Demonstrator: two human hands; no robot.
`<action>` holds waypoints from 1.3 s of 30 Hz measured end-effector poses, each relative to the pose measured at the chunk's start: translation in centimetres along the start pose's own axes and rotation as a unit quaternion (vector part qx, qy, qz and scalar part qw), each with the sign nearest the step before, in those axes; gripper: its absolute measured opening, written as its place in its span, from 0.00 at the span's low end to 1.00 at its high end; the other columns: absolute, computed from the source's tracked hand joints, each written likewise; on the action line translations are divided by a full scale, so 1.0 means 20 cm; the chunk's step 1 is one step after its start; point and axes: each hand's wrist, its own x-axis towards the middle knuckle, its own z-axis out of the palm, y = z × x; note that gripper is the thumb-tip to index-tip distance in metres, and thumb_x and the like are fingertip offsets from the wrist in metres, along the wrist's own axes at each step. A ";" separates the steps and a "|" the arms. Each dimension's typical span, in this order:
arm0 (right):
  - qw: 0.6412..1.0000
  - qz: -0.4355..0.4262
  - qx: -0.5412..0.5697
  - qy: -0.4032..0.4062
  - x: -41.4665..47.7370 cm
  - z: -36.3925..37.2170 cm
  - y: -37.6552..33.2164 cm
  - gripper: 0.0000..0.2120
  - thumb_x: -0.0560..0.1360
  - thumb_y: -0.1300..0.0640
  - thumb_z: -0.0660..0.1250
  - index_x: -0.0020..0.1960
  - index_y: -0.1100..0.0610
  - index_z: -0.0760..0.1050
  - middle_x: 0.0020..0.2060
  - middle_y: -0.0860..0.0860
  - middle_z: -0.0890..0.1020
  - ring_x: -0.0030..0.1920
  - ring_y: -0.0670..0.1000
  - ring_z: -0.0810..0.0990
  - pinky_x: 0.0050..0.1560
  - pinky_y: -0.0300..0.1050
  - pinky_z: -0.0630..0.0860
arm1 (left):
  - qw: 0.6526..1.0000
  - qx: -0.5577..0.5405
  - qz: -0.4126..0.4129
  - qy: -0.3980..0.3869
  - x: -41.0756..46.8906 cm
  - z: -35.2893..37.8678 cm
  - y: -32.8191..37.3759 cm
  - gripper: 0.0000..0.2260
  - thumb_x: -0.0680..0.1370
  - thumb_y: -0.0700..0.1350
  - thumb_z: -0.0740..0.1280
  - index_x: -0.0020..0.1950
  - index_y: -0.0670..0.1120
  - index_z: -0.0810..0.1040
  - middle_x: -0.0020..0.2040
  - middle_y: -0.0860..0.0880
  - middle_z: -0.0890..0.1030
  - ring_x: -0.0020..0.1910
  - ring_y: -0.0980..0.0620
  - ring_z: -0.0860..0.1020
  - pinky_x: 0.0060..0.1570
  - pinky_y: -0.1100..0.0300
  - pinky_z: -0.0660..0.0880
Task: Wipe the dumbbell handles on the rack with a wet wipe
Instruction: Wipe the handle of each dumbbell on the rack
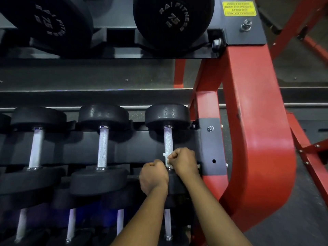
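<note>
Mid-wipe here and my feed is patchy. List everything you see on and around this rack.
upper-shelf dumbbells: two heads showing, black, top shelf, marked 75.
middle-shelf dumbbells: three whole, black heads, silver handles; another cut off at left.
lower-shelf handles: four, pale, bottom.
rack frame: one, red, right.
sticker: one, yellow, top right.
wet wipe: one, white, on the rightmost middle handle.
right hand: grips the wipe.
left hand: fisted beside the wipe; grip unclear.

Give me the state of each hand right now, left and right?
Left hand: fingers curled; whether it holds anything cannot be told.
Right hand: closed, gripping the wet wipe at the dumbbell handle.
</note>
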 end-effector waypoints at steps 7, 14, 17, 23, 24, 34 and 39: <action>0.982 -0.143 0.002 0.124 0.23 0.05 -0.15 0.08 0.74 0.63 0.67 0.52 0.58 0.82 0.50 0.55 0.75 0.51 0.55 0.75 0.46 0.37 0.69 | 1.000 -0.009 0.000 0.004 0.00 0.00 0.01 0.14 0.73 0.50 0.58 0.46 0.47 0.82 0.48 0.43 0.81 0.46 0.41 0.77 0.46 0.54 0.75; 0.993 -0.069 0.040 0.091 0.14 0.06 -0.03 0.07 0.71 0.64 0.71 0.48 0.59 0.83 0.45 0.56 0.81 0.44 0.54 0.80 0.44 0.37 0.69 | 1.000 -0.009 0.000 0.004 0.00 0.00 0.00 0.14 0.74 0.50 0.59 0.48 0.47 0.82 0.51 0.42 0.81 0.49 0.40 0.77 0.46 0.54 0.74; 0.983 0.011 0.155 0.096 0.15 0.04 -0.01 0.08 0.69 0.65 0.73 0.48 0.59 0.81 0.41 0.54 0.82 0.40 0.50 0.79 0.40 0.35 0.69 | 1.000 -0.013 -0.002 0.001 0.00 -0.01 0.02 0.13 0.75 0.49 0.59 0.48 0.47 0.82 0.51 0.42 0.81 0.49 0.40 0.77 0.42 0.56 0.68; 0.959 0.108 0.257 0.056 0.38 0.07 -0.03 0.09 0.74 0.60 0.68 0.53 0.56 0.81 0.41 0.51 0.82 0.41 0.50 0.79 0.44 0.44 0.76 | 1.000 -0.012 0.001 0.002 0.00 -0.01 0.01 0.13 0.74 0.49 0.59 0.48 0.47 0.82 0.51 0.42 0.81 0.48 0.41 0.77 0.42 0.56 0.69; 0.960 0.117 0.255 0.008 0.38 0.08 -0.02 0.09 0.76 0.61 0.66 0.54 0.58 0.80 0.41 0.52 0.82 0.39 0.50 0.79 0.40 0.44 0.76 | 1.000 -0.012 0.002 0.005 0.00 -0.01 0.01 0.13 0.74 0.49 0.59 0.48 0.47 0.82 0.50 0.42 0.81 0.48 0.41 0.77 0.42 0.56 0.69; 0.990 0.069 -0.048 -0.110 0.22 0.07 0.11 0.10 0.71 0.64 0.64 0.48 0.61 0.82 0.47 0.57 0.84 0.50 0.56 0.82 0.50 0.46 0.78 | 1.000 -0.024 -0.009 0.010 0.00 0.00 0.00 0.13 0.73 0.51 0.59 0.45 0.49 0.82 0.48 0.44 0.82 0.47 0.40 0.78 0.48 0.52 0.76; 0.985 0.076 0.136 0.079 0.22 0.03 -0.04 0.16 0.70 0.68 0.62 0.54 0.59 0.81 0.49 0.58 0.84 0.49 0.57 0.82 0.50 0.46 0.78 | 0.999 -0.029 -0.013 0.010 0.01 0.01 -0.01 0.14 0.72 0.51 0.58 0.45 0.49 0.82 0.46 0.45 0.82 0.45 0.41 0.78 0.48 0.51 0.77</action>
